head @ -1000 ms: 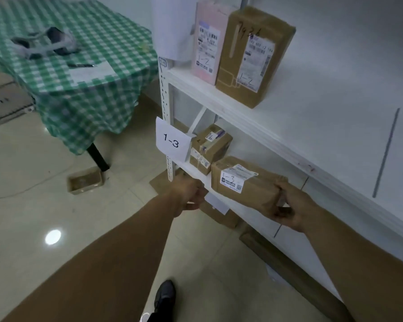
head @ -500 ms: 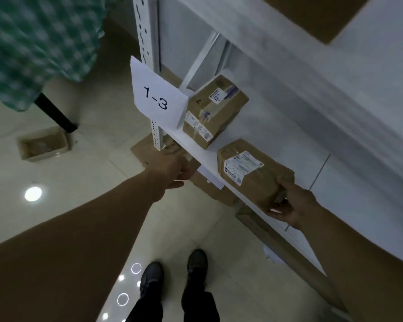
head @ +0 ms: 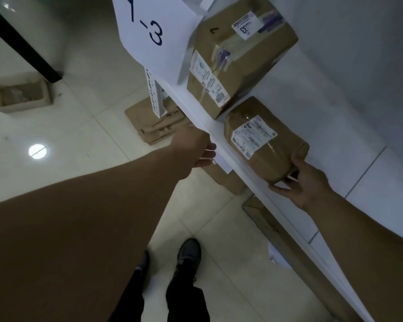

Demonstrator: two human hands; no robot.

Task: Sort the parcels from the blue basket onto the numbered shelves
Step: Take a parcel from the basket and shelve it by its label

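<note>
Brown taped cardboard parcel [head: 265,145] with a white printed label lies on the white metal shelf [head: 247,170]. Its near side sits right at the front lip, and its far left end is just beside a larger brown cardboard box [head: 237,54]. The right hand [head: 305,182] grips the parcel's near right end, fingers curled over the top and thumb along the lower edge. The left hand [head: 193,152] is at the lip further left, beside a white slip [head: 222,165] hanging there; I cannot tell whether its fingers clutch anything. A white paper sign [head: 154,31] reading 1-3 hangs at the far left.

The main risk, I judge, is letting go while the parcel is so close to the lip, since it could tip off to the floor. Shoving it inward hard could knock the larger box askew. The handwriting on the label is too blurred to confirm that it matches 1-3, so a mis-sort is possible.
</note>
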